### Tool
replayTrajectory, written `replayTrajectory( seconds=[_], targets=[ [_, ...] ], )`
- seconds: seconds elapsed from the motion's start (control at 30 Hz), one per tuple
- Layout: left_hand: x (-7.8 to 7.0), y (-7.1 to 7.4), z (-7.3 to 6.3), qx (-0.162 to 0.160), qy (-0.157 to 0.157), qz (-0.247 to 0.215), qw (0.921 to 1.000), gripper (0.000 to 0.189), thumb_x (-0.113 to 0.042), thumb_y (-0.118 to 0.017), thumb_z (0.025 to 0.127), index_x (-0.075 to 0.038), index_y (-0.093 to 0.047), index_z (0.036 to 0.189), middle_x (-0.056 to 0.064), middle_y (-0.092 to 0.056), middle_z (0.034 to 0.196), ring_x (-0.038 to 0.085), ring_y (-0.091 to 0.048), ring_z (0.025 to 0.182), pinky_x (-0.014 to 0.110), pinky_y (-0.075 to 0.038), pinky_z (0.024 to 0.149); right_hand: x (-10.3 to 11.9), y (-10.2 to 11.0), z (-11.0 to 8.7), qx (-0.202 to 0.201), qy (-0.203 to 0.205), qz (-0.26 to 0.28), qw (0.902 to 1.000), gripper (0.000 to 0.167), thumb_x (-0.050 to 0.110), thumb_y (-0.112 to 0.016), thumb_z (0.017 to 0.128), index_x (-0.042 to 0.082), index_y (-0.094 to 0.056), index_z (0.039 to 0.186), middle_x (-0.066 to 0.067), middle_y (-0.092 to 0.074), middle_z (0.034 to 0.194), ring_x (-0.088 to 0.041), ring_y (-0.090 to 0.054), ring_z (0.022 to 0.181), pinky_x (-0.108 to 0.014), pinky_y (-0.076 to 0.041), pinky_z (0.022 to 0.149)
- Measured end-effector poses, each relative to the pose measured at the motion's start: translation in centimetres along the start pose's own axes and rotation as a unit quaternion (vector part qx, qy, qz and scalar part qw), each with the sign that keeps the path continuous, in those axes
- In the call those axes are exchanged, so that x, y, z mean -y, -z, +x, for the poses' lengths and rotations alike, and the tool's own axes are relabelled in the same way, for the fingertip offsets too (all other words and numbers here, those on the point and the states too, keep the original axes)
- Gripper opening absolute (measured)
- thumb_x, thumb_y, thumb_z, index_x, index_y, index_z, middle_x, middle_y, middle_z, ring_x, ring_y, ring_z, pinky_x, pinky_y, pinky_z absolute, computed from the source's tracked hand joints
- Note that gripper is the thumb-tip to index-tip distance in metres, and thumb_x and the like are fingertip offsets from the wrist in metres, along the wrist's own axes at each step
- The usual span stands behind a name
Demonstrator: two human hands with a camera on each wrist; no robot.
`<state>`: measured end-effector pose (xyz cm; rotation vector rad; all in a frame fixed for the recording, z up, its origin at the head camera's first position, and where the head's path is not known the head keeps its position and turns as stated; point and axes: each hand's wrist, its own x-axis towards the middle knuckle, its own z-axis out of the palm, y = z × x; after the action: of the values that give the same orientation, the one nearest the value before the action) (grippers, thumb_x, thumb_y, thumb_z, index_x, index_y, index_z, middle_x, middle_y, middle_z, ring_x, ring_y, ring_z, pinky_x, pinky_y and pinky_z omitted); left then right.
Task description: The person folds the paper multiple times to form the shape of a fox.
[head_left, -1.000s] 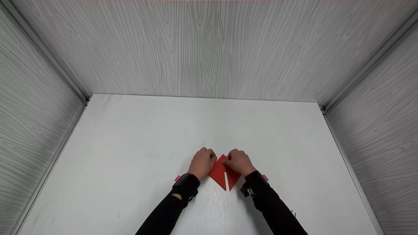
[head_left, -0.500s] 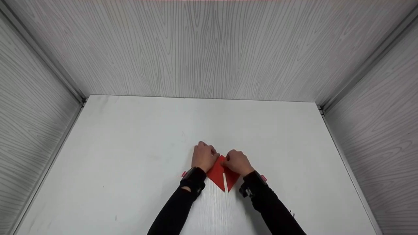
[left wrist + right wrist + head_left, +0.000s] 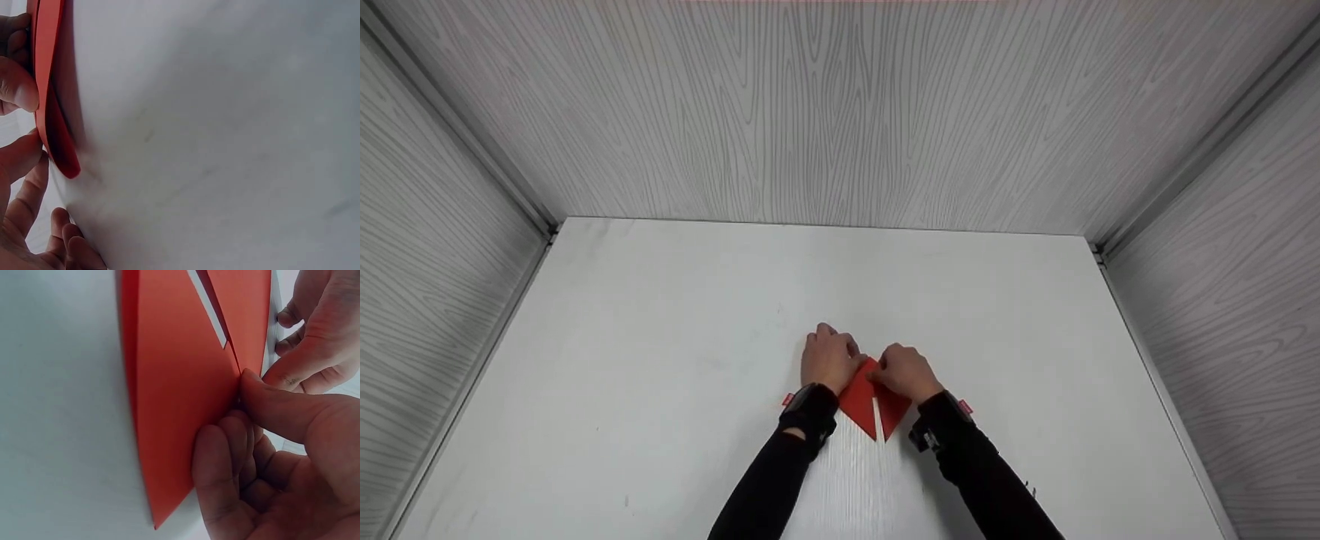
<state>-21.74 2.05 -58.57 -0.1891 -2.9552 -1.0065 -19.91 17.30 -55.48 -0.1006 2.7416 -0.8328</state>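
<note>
A folded sheet of red paper (image 3: pixel 855 403) lies on the white table, standing out as a diamond with a narrow slit between two flaps at its near corner. My right hand (image 3: pixel 911 373) pinches it near the top middle, the thumb over the paper and the other fingers curled. At its upper left edge my left hand (image 3: pixel 829 362) holds on with thumb and index finger, the remaining fingers loosely bent. In the left wrist view, the paper's layers (image 3: pixel 49 62) stand slightly apart in a loop. The right wrist view shows the creased flap (image 3: pixel 174 394) close up.
The white tabletop (image 3: pixel 675 315) spreads around both hands. Grey wood-grain panels wall it in at the back (image 3: pixel 825 112), the left (image 3: pixel 427 262) and the right (image 3: pixel 1230 300). Small dark marks (image 3: pixel 1030 489) show near the right forearm.
My left hand has shifted right and slightly forward, its thumb now at the paper's upper edge. The right hand stays at the same spot on the paper. Little differs over the last half second.
</note>
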Motion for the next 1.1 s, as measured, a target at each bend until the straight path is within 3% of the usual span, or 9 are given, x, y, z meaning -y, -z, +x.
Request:
replayTrajectory(
  seconds=[0.4,0.67,1.1],
  targets=[
    [1.3,0.6,-0.9,-0.004,-0.016,0.002,0.9999,0.023,-0.024,-0.088,0.083,-0.013,-0.069,0.076,0.011,-0.052,0.1,0.032,-0.052,0.094,0.047,-0.049,0.082,0.1,0.1,0.0,0.007,-0.007,0.006,0.9999,0.017,0.013,-0.075,0.09,0.002,-0.066,0.08,-0.003,-0.059,0.07,-0.015,-0.051,0.064,-0.028,-0.043,0.058],
    [2.0,1.4,-1.8,0.021,-0.009,0.012,0.9997,0.025,-0.026,-0.088,0.084,-0.015,-0.067,0.076,0.009,-0.05,0.103,0.03,-0.049,0.097,0.045,-0.046,0.085,0.0,0.0,0.1,0.012,-0.014,0.005,0.9998,0.016,0.014,-0.075,0.09,0.001,-0.067,0.084,-0.005,-0.062,0.073,-0.017,-0.054,0.066,-0.031,-0.047,0.061],
    [3.5,1.7,-3.4,-0.001,-0.044,0.008,0.999,0.026,-0.025,-0.088,0.083,-0.017,-0.065,0.074,0.006,-0.046,0.097,0.028,-0.045,0.087,0.042,-0.041,0.077,0.2,0.0,-0.1,0.005,-0.005,-0.012,0.9999,0.019,0.016,-0.075,0.092,0.0,-0.068,0.084,-0.005,-0.061,0.072,-0.016,-0.051,0.065,-0.03,-0.045,0.06]
  ],
)
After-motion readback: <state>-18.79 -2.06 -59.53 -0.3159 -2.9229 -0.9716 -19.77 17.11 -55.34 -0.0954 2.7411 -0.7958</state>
